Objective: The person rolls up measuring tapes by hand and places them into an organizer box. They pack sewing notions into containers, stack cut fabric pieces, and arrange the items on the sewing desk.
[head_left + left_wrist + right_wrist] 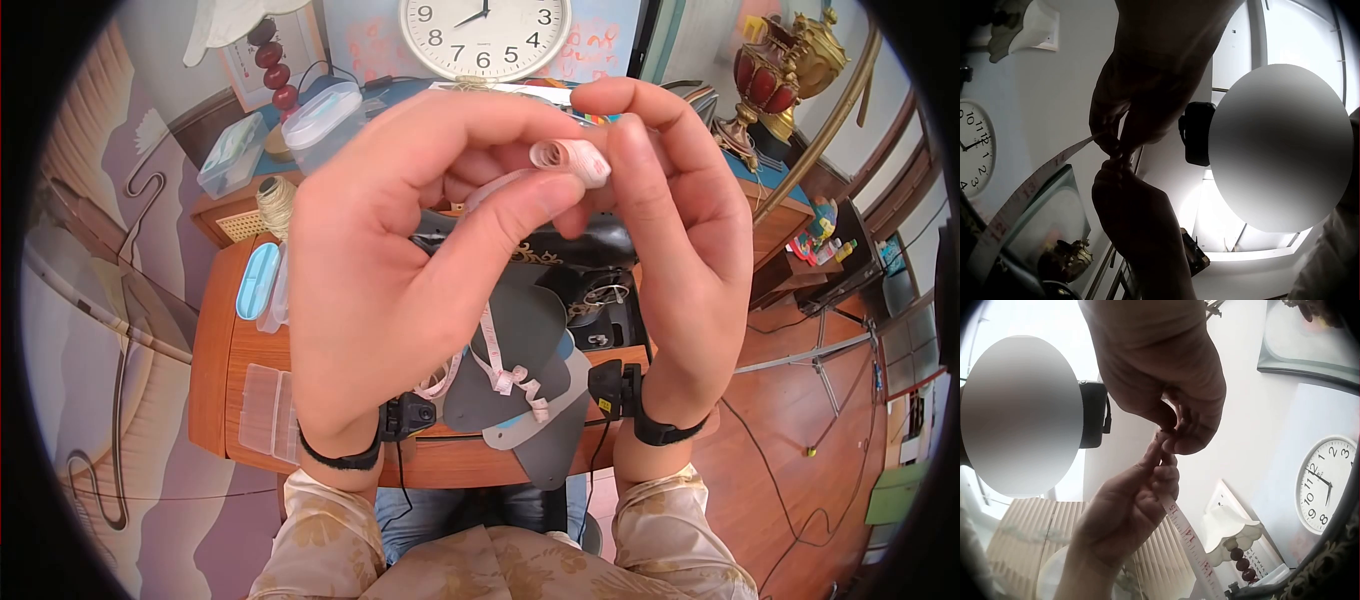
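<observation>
A white tape measure with red markings is wound into a small roll (590, 168), held up in front of the chest in the head view. My left hand (390, 235) pinches the roll between thumb and fingers. From the other side, my right hand (685, 200) also pinches it, with its thumb against the roll's end. An unrolled stretch of the tape measure (1190, 537) runs down from the left hand in the right wrist view. Its lower end lies in loose curls (508, 378) over grey flat pieces (530, 318) on the table. In both wrist views the fingertips meet and hide the roll.
Behind the hands is a black sewing machine (575, 248) with gold ornament, partly covered. A cone of thread (276, 205), a blue case (258, 280) and a clear plastic box (266, 408) are at the left. A round clock (485, 40) stands at the back.
</observation>
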The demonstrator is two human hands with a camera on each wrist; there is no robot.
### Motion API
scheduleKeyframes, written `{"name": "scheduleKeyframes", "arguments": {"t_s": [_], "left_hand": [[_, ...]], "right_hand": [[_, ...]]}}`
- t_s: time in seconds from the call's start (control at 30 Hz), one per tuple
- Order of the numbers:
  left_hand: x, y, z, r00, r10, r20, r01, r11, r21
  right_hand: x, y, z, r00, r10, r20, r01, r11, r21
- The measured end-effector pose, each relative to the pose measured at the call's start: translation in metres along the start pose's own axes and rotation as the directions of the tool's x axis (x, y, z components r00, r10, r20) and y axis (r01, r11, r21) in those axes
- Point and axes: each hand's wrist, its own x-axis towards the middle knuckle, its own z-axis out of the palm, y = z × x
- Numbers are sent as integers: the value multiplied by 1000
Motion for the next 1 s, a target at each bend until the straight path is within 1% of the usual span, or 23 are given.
{"name": "scheduleKeyframes", "arguments": {"t_s": [0.03,0.07,0.13,0.17,0.23,0.37,0.43,0.57,0.63,0.67,0.73,0.77,0.83,0.87,0.93,0.97,1.0], "left_hand": [[0,1,-1,1000,-5,-20,6,1000,23],[0,0,0,1000,-5,-21,5,1000,24],[0,-1,1,998,-10,-64,12,1000,26],[0,0,0,998,-10,-64,12,1000,26],[0,1,-1,999,-9,-46,10,1000,28],[-1,0,-1,998,-28,-58,27,1000,-14],[-1,-1,-3,1000,10,-6,-10,1000,17],[0,-3,-2,999,20,34,-20,1000,-3],[-1,-3,-1,999,-2,47,2,1000,-7],[-1,-3,-1,999,-2,47,2,1000,-7],[-2,-3,1,998,-61,9,62,992,-109],[-1,-3,1,998,-61,8,62,992,-109],[0,0,0,998,-26,-54,23,999,-46],[0,1,0,998,-26,-54,23,999,-46],[-1,6,-1,994,-94,-54,92,995,-35],[-1,7,-1,994,-94,-54,92,995,-35],[-1,9,-1,994,-105,-36,104,994,-45]], "right_hand": [[0,-1,4,998,-15,-65,14,1000,-17],[0,1,3,998,-15,-64,14,1000,-17],[1,4,3,993,-120,0,120,989,-90],[1,3,2,993,-120,0,120,989,-90],[0,2,0,998,-55,7,55,998,18],[1,4,-4,998,-53,15,54,998,-15],[2,4,-6,999,-47,23,47,999,-16],[1,2,-3,1000,-17,3,17,1000,-8],[0,-1,-1,1000,31,-5,-31,999,-14],[-1,-2,-1,1000,31,-4,-31,999,-14],[-1,-3,-2,995,97,29,-98,995,26],[-1,-2,-2,995,97,30,-98,995,26],[0,3,-3,995,-77,58,81,995,-56],[0,1,-5,995,-78,58,81,995,-56],[1,-2,-9,989,-64,132,79,990,-116],[1,-2,-9,989,-64,132,79,990,-116],[0,-1,-10,990,-52,135,61,996,-64]]}}
